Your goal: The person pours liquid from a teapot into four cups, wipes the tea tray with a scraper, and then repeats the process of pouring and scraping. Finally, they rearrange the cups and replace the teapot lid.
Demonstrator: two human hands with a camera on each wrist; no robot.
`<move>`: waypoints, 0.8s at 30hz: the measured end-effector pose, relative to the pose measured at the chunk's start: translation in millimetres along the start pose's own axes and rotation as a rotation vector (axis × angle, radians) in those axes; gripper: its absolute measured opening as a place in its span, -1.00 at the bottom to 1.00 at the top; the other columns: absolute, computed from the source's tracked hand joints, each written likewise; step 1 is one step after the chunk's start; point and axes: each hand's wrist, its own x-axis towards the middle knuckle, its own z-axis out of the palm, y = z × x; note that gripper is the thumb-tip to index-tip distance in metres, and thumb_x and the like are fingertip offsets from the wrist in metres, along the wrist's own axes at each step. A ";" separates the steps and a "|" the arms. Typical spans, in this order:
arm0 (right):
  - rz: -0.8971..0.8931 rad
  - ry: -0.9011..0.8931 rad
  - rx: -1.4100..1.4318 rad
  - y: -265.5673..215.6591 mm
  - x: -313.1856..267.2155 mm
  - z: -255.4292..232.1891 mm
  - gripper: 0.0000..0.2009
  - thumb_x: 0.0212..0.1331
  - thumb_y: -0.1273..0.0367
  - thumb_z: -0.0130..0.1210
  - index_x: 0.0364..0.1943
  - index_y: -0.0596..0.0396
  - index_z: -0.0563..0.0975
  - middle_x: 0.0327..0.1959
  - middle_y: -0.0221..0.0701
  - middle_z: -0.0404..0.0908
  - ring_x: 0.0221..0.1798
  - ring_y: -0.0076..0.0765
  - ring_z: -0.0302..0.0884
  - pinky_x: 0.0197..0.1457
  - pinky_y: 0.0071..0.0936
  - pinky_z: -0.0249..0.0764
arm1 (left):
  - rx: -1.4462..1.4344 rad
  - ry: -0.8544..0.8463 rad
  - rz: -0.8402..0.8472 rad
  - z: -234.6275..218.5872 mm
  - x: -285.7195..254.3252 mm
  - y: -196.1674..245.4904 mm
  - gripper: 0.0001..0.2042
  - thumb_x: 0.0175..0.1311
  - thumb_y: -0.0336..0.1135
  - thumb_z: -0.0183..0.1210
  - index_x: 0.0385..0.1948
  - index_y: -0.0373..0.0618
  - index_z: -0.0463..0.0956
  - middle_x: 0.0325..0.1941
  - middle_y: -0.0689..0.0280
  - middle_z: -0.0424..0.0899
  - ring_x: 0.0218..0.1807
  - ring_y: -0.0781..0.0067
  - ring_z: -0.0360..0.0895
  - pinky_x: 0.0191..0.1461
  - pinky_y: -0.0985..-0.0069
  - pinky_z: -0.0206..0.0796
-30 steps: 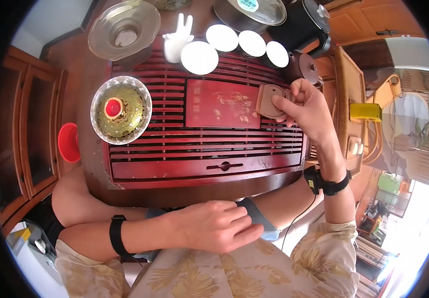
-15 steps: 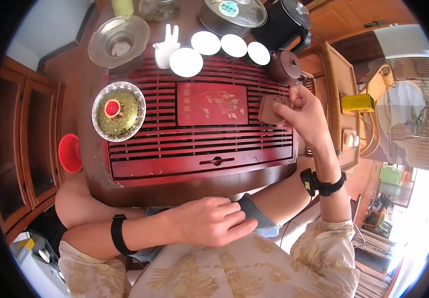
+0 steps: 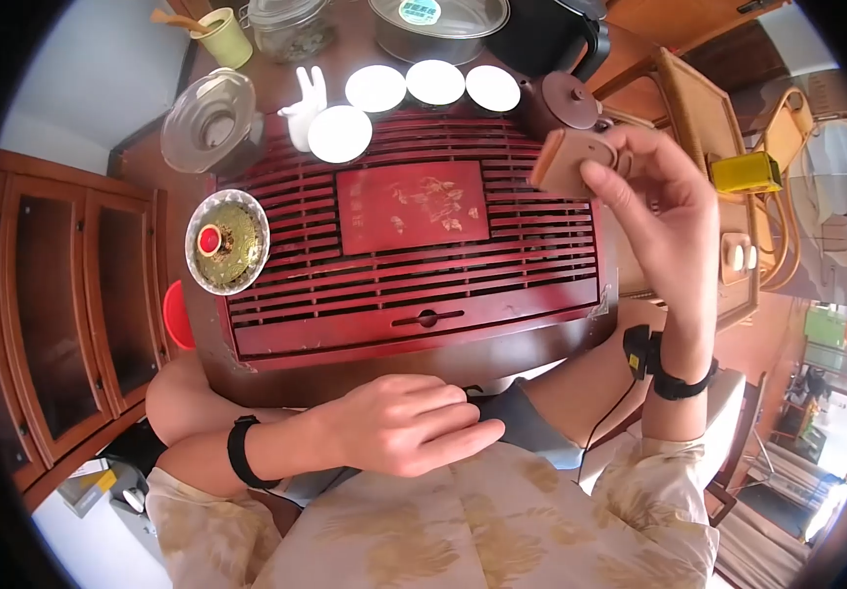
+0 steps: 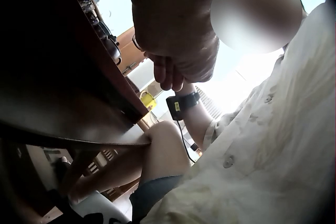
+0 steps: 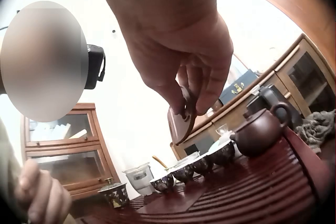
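My right hand (image 3: 674, 196) pinches a flat brown piece (image 3: 569, 162) between thumb and fingers, held up over the right end of the slatted red tea tray (image 3: 423, 316). In the right wrist view the brown piece (image 5: 178, 124) looks thin, with a small ring at the fingertips. Just behind it in the head view stands a dark brown teapot (image 3: 561, 103). My left hand (image 3: 409, 424) hangs in front of the torso with its fingers loosely bent, holding nothing.
Several white-lined cups (image 3: 435, 82) line the tray's back, beside a white hand-shaped figure (image 3: 306, 108). A lidded patterned bowl (image 3: 232, 260) and a clear glass vessel (image 3: 210, 123) stand left. A black kettle (image 3: 551, 34) and glass-lidded pot (image 3: 440, 29) are behind.
My right hand has lifted the brown piece off the tray's right end, up toward the teapot. My left hand stays near the torso. The head view has shifted.
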 end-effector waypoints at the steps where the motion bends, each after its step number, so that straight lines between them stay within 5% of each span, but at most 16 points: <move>1: -0.080 0.009 -0.080 -2.9 7.0 -0.3 -0.79 0.36 0.50 0.46 0.01 0.20 0.74 -0.16 -0.51 0.81 -0.11 -0.68 0.68 0.02 -0.63 0.62 | -0.004 0.002 -0.009 0.0 0.7 -1.6 -0.69 0.14 -0.52 0.41 -0.04 -0.25 0.78 -0.27 0.25 0.73 -0.30 0.34 0.67 -0.34 0.47 0.56; 4: -0.331 0.035 -0.085 9.7 28.4 6.3 -0.81 0.35 0.51 0.45 -0.02 0.20 0.74 -0.17 -0.48 0.81 -0.14 -0.66 0.66 0.02 -0.60 0.61 | -0.020 -0.004 -0.010 -2.8 5.0 -4.9 -0.72 0.18 -0.52 0.40 -0.04 -0.25 0.78 -0.27 0.24 0.75 -0.30 0.35 0.68 -0.34 0.48 0.56; 13: -0.326 0.020 -0.114 55.9 13.3 11.7 -0.78 0.21 0.63 0.50 -0.10 0.18 0.74 -0.17 -0.41 0.80 -0.18 -0.53 0.67 -0.04 -0.55 0.61 | -0.152 -0.008 -0.101 -1.0 5.4 -10.9 -0.72 0.22 -0.49 0.36 -0.02 -0.28 0.73 -0.28 0.27 0.68 -0.30 0.39 0.61 -0.28 0.51 0.59; 16: -0.239 -0.034 -0.142 50.3 8.2 4.5 -0.78 0.32 0.67 0.40 -0.01 0.30 0.68 0.01 -0.23 0.79 0.07 -0.37 0.70 0.26 -0.44 0.57 | -0.168 -0.004 -0.132 -3.2 7.3 -13.5 -0.72 0.23 -0.48 0.37 -0.02 -0.28 0.73 -0.28 0.27 0.68 -0.30 0.39 0.61 -0.28 0.51 0.59; 24: -0.300 -0.109 -0.153 46.4 9.5 3.0 -0.79 0.32 0.67 0.39 -0.01 0.31 0.66 0.00 -0.15 0.79 0.10 -0.26 0.72 0.29 -0.34 0.58 | -0.205 -0.023 -0.144 -4.7 9.3 -16.8 -0.77 0.26 -0.49 0.40 -0.05 -0.26 0.78 -0.29 0.22 0.78 -0.33 0.34 0.70 -0.31 0.52 0.62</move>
